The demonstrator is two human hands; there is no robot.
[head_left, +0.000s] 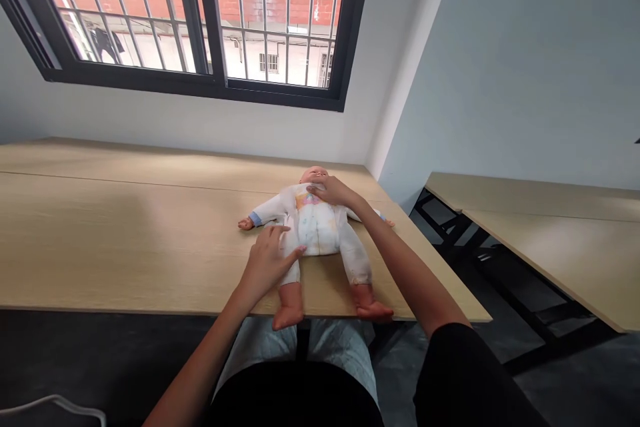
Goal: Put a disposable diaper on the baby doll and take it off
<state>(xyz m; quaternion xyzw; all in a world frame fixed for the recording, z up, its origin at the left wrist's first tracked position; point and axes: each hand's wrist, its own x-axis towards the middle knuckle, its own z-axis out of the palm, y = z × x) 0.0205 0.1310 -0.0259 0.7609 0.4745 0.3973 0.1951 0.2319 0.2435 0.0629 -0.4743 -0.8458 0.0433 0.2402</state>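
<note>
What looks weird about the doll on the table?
One bare reddish foot of the white-clothed baby doll pokes past the front edge of the pale wood-look table, odd because its body lies on top.

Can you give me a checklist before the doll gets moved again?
1. Doll lying on its back: ok.
2. Right hand at the doll's upper chest: ok.
3. Left hand by the doll's leg on the picture's left: ok.
4. Feet well back from the near edge of the table: not ok, they're right at it.
5. Clothes fastened at the back: cannot tell, that side is hidden.
</note>
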